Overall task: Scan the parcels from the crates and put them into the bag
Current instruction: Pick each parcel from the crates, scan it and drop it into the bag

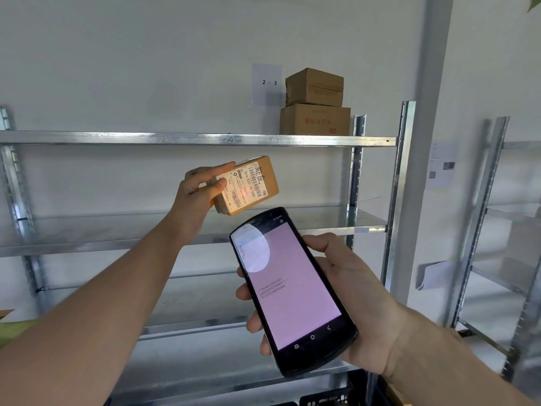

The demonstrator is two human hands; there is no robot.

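Observation:
My left hand holds a small brown cardboard parcel up in front of the shelves, its white barcode label turned toward me. A faint red scan line lies across the label. Just below and to the right, my right hand grips a black handheld scanner, its top end aimed at the parcel. The pale pink screen shows three lines of codes. A black crate peeks in at the bottom edge. No bag is in view.
A galvanised metal shelf rack fills the view ahead. Two brown cartons are stacked on its top shelf beside a paper sign reading 2 - 3. A second rack stands at the right with papers on the wall.

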